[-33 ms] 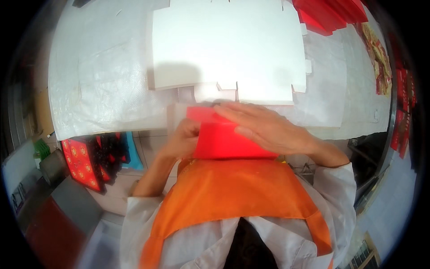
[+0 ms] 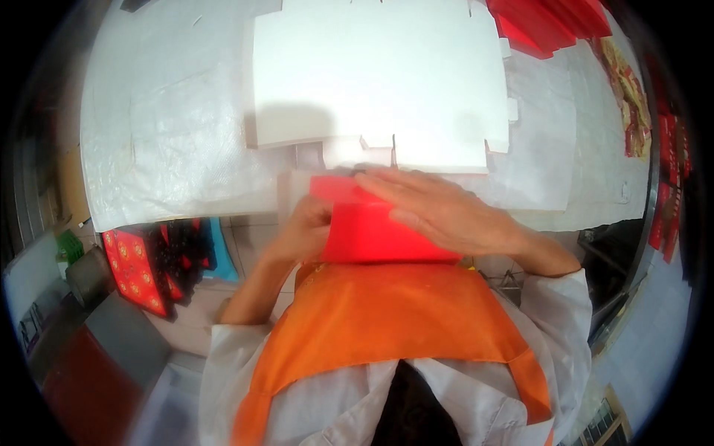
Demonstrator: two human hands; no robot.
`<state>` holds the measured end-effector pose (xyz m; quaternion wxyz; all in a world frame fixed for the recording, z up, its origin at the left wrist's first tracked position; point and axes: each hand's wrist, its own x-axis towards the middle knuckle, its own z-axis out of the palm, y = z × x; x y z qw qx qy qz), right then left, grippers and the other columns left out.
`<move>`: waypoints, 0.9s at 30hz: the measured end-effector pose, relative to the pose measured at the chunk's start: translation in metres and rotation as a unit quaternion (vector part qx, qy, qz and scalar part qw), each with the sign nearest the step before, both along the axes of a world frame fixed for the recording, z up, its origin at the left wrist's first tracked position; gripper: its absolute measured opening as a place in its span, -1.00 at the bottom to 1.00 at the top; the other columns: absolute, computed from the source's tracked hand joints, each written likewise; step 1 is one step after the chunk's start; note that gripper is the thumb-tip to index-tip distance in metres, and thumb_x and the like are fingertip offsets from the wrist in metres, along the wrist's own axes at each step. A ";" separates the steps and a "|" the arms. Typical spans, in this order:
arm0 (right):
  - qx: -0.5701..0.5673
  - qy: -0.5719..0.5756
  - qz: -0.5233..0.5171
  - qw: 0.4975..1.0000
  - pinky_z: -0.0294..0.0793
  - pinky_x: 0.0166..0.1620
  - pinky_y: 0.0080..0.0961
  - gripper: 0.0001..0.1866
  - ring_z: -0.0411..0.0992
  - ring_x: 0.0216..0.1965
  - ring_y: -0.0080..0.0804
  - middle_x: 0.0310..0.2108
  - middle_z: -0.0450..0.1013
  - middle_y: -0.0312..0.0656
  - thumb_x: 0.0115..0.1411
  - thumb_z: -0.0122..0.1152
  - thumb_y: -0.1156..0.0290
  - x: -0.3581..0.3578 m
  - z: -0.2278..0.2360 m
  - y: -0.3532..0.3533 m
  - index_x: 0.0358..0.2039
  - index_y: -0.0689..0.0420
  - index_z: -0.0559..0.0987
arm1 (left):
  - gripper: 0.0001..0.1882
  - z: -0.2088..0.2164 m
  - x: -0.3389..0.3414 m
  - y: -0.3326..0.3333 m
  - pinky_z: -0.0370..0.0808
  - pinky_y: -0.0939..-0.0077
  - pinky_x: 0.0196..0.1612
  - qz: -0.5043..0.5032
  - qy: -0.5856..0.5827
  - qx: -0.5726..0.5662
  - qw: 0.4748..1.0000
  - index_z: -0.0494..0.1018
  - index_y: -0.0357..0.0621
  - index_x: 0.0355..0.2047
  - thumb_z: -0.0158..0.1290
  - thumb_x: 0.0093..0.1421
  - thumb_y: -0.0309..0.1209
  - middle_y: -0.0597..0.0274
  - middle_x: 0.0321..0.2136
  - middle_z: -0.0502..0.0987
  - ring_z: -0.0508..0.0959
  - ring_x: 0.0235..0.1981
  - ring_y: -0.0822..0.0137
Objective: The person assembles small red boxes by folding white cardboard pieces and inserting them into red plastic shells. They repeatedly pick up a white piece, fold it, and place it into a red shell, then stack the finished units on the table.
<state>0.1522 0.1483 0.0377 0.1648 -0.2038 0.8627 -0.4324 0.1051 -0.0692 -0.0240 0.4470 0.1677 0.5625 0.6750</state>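
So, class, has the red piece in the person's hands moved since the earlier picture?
No: the red piece shows no visible shift in any direction, judged against the white card on the table.

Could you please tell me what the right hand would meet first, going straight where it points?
The right hand would probably meet the left end of the red card first; depth is unclear.

Flat card blanks (image 2: pixel 379 74) lie mid-surface on the worktable (image 2: pixel 163 163), close to its near edge. Folded card pieces (image 2: pixel 547 22) sit toward the far right, packaging (image 2: pixel 632 108) along the right edge. Before the near edge, a folded card (image 2: pixel 379 238) lies between left hand (image 2: pixel 303 229) and right hand (image 2: pixel 439 215). A box (image 2: pixel 137 267) stands below the near left corner.
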 end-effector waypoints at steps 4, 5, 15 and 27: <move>0.038 0.006 0.009 0.999 0.24 0.00 -0.30 -0.54 0.22 -0.03 -0.02 0.07 0.13 0.04 0.18 -0.15 0.39 0.001 -0.001 -0.001 0.11 0.13 0.13 | -0.86 0.004 0.002 0.010 0.40 0.60 -0.32 0.058 0.092 -0.040 0.993 0.46 -0.22 -0.35 -0.01 0.05 -0.50 0.32 -0.41 0.50 0.46 -0.37 0.49; 0.040 0.001 0.011 0.999 0.22 0.01 -0.29 -0.53 0.22 -0.02 -0.02 0.07 0.13 0.03 0.18 -0.15 0.38 0.001 0.000 -0.001 0.11 0.14 0.12 | -0.85 0.005 0.003 0.010 0.40 0.60 -0.31 0.067 0.097 -0.047 0.992 0.46 -0.21 -0.34 0.00 0.04 -0.49 0.33 -0.41 0.50 0.46 -0.36 0.48; 0.028 -0.039 0.012 0.999 0.19 0.04 -0.27 -0.45 0.18 0.01 -0.03 0.04 0.15 0.04 0.13 -0.08 0.36 -0.002 -0.001 0.006 0.12 0.23 0.08 | -0.73 0.003 0.003 0.001 0.39 0.52 -0.21 0.038 0.304 -0.046 0.951 0.43 -0.21 -0.25 0.07 0.00 -0.43 0.23 -0.28 0.47 0.46 -0.26 0.40; -0.042 0.007 -0.015 0.999 0.26 -0.01 -0.33 -0.61 0.22 -0.03 -0.07 0.03 0.19 -0.05 0.11 -0.07 0.46 0.000 -0.007 0.006 0.00 0.01 0.33 | -0.76 0.008 0.001 -0.009 0.39 0.60 -0.27 0.061 0.140 -0.007 0.988 0.42 -0.24 -0.28 0.03 -0.03 -0.56 0.29 -0.36 0.50 0.45 -0.33 0.52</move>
